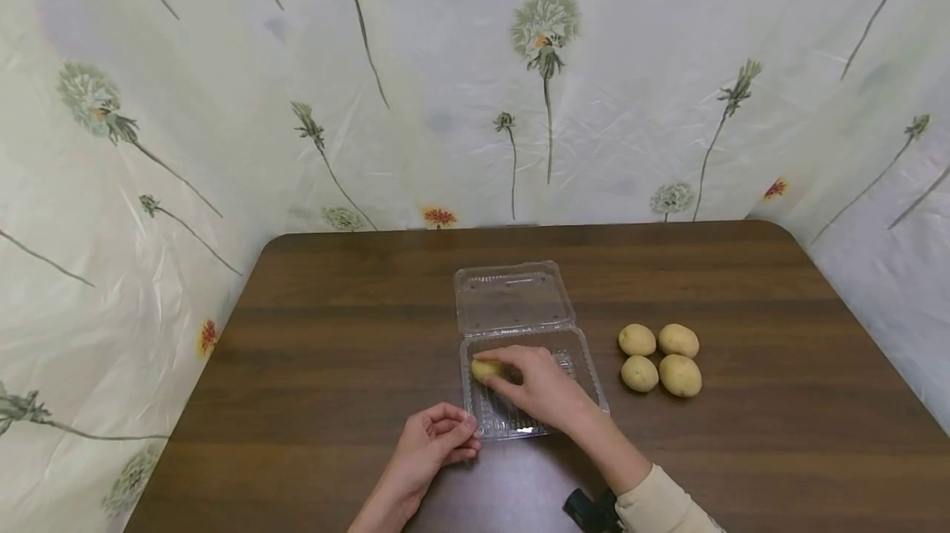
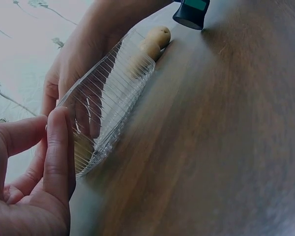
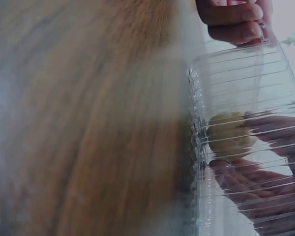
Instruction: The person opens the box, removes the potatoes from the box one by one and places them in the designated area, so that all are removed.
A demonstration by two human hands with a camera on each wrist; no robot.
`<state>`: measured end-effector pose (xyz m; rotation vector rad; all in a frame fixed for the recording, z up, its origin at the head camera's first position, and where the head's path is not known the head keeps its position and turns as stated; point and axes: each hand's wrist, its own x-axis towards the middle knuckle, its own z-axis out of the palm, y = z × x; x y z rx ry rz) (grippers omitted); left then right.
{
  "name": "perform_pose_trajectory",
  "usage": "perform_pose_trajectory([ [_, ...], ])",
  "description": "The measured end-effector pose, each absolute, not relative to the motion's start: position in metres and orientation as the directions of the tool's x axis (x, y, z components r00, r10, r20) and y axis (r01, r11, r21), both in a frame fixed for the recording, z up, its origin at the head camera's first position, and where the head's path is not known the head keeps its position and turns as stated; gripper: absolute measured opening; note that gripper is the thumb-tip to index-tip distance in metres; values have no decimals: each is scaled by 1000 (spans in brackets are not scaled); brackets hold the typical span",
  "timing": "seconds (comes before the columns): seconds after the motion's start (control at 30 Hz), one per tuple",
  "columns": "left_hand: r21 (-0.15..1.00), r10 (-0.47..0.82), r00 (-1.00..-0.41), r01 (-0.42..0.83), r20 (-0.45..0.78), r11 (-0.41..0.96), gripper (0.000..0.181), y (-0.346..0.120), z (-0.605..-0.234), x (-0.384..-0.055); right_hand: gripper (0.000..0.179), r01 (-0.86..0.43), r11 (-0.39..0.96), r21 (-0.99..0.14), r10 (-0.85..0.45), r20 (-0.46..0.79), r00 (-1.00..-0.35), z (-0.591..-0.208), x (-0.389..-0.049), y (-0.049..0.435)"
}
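Observation:
A clear plastic clamshell container [image 1: 534,434] lies on the table with its lid [image 1: 512,298] folded back, away from the person. Inside its left part, my right hand [image 1: 538,384] holds a potato [image 1: 486,370] between thumb and fingers. Through the ribbed wall in the right wrist view, this potato [image 3: 228,135] appears low down near the base. My left hand [image 1: 438,438] pinches the container's front left corner between thumb and fingers. In the left wrist view, the left thumb and fingers [image 2: 56,157] meet at the rim.
Several more potatoes [image 1: 680,375] sit in a close group to the right of the container. A dark object [image 1: 590,510] stands near the right forearm by the front. The brown wooden table [image 1: 334,335] ends at a flower-patterned sheet [image 1: 445,104] behind it.

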<state>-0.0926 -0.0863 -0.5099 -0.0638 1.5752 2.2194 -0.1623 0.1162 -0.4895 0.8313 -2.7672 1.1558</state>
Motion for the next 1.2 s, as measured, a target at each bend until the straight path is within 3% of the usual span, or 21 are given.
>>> perform_pose_trajectory([
  [0.47, 894, 303, -912, -359, -275, -267, 4, -85, -508, -92, 39, -442, 623, -646, -440, 178, -880, -489, -161, 113],
  [0.87, 894, 301, -913, -359, -276, -270, 8, -85, -509, -92, 41, -412, 516, -751, -462, 161, -872, -488, -159, 124],
  [1.2, 894, 300, -912, -362, -281, -265, 9, -85, -507, -92, 40, -419, 475, -774, -433, 209, -877, -477, -148, 138],
])
